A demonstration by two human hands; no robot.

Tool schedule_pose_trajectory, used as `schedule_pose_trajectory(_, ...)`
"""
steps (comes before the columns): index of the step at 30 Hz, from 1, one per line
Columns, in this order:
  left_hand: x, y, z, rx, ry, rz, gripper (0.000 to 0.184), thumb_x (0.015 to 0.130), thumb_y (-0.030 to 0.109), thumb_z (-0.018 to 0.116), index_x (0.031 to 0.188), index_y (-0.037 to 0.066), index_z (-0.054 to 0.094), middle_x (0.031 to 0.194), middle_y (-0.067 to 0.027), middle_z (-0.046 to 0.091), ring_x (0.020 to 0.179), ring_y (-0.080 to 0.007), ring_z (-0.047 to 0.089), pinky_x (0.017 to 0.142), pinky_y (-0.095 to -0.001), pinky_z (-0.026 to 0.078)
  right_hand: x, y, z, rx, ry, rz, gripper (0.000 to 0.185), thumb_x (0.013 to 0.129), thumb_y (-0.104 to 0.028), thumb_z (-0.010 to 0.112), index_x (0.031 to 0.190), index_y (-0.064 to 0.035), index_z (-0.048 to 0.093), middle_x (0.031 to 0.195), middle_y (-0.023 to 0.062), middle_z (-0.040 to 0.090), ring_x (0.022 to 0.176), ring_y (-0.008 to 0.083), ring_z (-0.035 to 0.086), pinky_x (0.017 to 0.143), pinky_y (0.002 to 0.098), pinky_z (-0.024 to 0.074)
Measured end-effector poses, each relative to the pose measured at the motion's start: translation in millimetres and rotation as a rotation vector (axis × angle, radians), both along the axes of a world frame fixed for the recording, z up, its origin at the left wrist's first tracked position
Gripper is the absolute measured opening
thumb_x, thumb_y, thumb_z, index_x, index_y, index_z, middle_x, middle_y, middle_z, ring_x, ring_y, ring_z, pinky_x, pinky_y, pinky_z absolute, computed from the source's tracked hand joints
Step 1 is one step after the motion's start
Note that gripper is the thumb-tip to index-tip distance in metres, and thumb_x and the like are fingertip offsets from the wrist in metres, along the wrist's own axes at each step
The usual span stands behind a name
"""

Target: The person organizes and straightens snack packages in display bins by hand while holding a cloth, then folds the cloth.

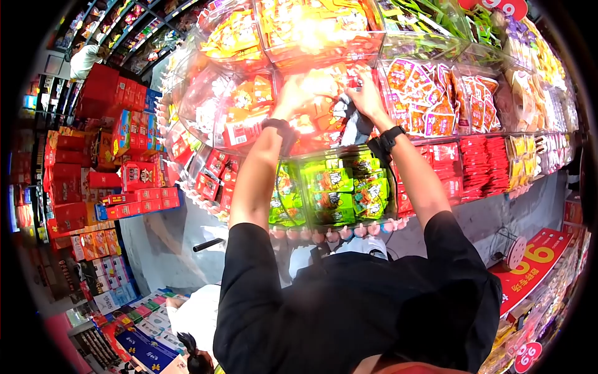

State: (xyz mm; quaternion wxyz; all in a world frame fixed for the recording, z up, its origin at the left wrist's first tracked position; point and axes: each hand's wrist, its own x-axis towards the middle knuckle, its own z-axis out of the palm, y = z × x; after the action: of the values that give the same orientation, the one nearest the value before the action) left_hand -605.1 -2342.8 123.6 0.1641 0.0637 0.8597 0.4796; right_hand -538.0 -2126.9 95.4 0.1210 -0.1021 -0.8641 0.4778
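Note:
Both hands reach into a clear bin of orange-red snack packets [321, 115] in the middle of a tiered display. My left hand [294, 96] is over the packets on the bin's left side, washed out by glare, so its fingers and anything in them are hard to make out. At the bin's right side, my right hand [366, 95] is bent down with its fingers closed near a dark and grey item [356, 124]; what the fingertips grip is too small to name. Green packets [333, 196] lie in the bin just below, nearer my body.
Clear bin walls stand between the compartments. White-and-red packets [423, 93] fill the bin at the right, yellow ones [230, 37] the upper left. Red boxes [68, 181] are stacked at the left. A person in white [196, 315] is at the lower left.

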Motion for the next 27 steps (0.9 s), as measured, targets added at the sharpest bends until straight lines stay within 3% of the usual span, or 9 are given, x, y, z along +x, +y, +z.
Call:
schedule_pose_trajectory(2, 12, 3, -6, -0.101, 0.309, 0.039, 0.052, 0.080, 0.016, 0.073, 0.125, -0.003, 0.055, 0.098, -0.0182, 0.069, 0.090, -0.0207, 0.067, 0.082, -0.0314, 0.053, 3, 1, 1, 0.046, -0.059, 0.018, 0.056, 0.082, -0.024, 0.072, 0.132, -0.0044, 0.054, 0.131, 0.0210, 0.056, 0.122, 0.0341, 0.054, 0.104, 0.0386, 0.0419)
schedule_pose_trajectory(5, 17, -3, -1, -0.364, 0.385, -0.069, 0.045, 0.081, 0.018, 0.072, 0.117, -0.005, 0.060, 0.100, -0.0209, 0.069, 0.089, -0.0178, 0.068, 0.082, -0.0311, 0.053, 6, 1, -6, 0.158, 0.008, 0.091, 0.045, 0.082, -0.024, 0.071, 0.120, -0.0024, 0.063, 0.129, 0.0201, 0.057, 0.122, 0.0330, 0.054, 0.102, 0.0381, 0.0429)
schedule_pose_trajectory(10, -2, -16, -35, 0.020, 0.146, 0.137, 0.032, 0.084, 0.006, 0.066, 0.113, -0.007, 0.062, 0.099, -0.0160, 0.070, 0.090, -0.0172, 0.067, 0.077, -0.0298, 0.053, 2, -1, -12, 0.236, 0.089, 0.093, 0.035, 0.082, -0.025, 0.068, 0.111, -0.0051, 0.068, 0.135, 0.0165, 0.054, 0.104, 0.0316, 0.064, 0.092, 0.0390, 0.0487)
schedule_pose_trajectory(12, -14, -21, -48, 0.150, 0.175, 0.202, 0.027, 0.085, 0.000, 0.063, 0.111, -0.007, 0.063, 0.099, -0.0140, 0.070, 0.090, -0.0166, 0.066, 0.075, -0.0290, 0.053, 2, -1, -6, 0.034, 0.023, 0.024, 0.031, 0.083, -0.022, 0.070, 0.107, -0.0023, 0.070, 0.118, 0.0169, 0.065, 0.103, 0.0276, 0.066, 0.090, 0.0345, 0.0491)
schedule_pose_trajectory(16, -18, -16, -31, 0.050, 0.341, 0.302, 0.023, 0.085, -0.003, 0.061, 0.106, 0.000, 0.068, 0.094, -0.0128, 0.071, 0.088, -0.0182, 0.067, 0.074, -0.0290, 0.054, -4, 6, -10, -0.128, 0.086, -0.090, 0.028, 0.084, -0.013, 0.069, 0.108, 0.0011, 0.071, 0.110, 0.0152, 0.070, 0.108, 0.0216, 0.064, 0.094, 0.0300, 0.0471)
schedule_pose_trajectory(20, 8, 1, -12, -0.131, 0.625, 0.302, 0.031, 0.084, 0.005, 0.065, 0.114, 0.000, 0.063, 0.125, -0.0237, 0.058, 0.120, -0.0338, 0.054, 0.104, -0.0392, 0.042, 1, 13, 2, 0.130, 0.222, -0.083, 0.037, 0.083, -0.019, 0.068, 0.115, -0.0005, 0.067, 0.136, 0.0159, 0.055, 0.120, 0.0284, 0.057, 0.102, 0.0343, 0.0429)
schedule_pose_trajectory(21, 12, 0, -11, -0.195, 0.779, 0.174, 0.036, 0.084, 0.006, 0.064, 0.119, 0.001, 0.060, 0.138, -0.0243, 0.046, 0.131, -0.0388, 0.042, 0.112, -0.0412, 0.033, 3, 12, 2, 0.149, 0.236, -0.104, 0.039, 0.082, -0.019, 0.068, 0.117, -0.0012, 0.067, 0.139, 0.0144, 0.052, 0.121, 0.0284, 0.056, 0.102, 0.0344, 0.0435)
schedule_pose_trajectory(24, 28, 9, -14, -0.110, 0.652, -0.245, 0.047, 0.087, 0.011, 0.063, 0.132, 0.002, 0.052, 0.145, -0.0248, 0.038, 0.134, -0.0419, 0.037, 0.112, -0.0448, 0.032, 13, 9, 4, 0.241, 0.192, -0.047, 0.040, 0.083, -0.022, 0.064, 0.119, -0.0048, 0.066, 0.146, 0.0110, 0.045, 0.118, 0.0298, 0.058, 0.098, 0.0377, 0.0471)
schedule_pose_trajectory(27, 46, 19, -25, -0.296, 0.791, -0.315, 0.047, 0.083, 0.011, 0.066, 0.129, 0.006, 0.054, 0.137, -0.0260, 0.044, 0.130, -0.0425, 0.039, 0.108, -0.0454, 0.036, 24, 5, -11, 0.461, -0.034, 0.153, 0.033, 0.086, -0.029, 0.058, 0.116, -0.0158, 0.066, 0.142, 0.0100, 0.050, 0.100, 0.0347, 0.065, 0.088, 0.0456, 0.0522)
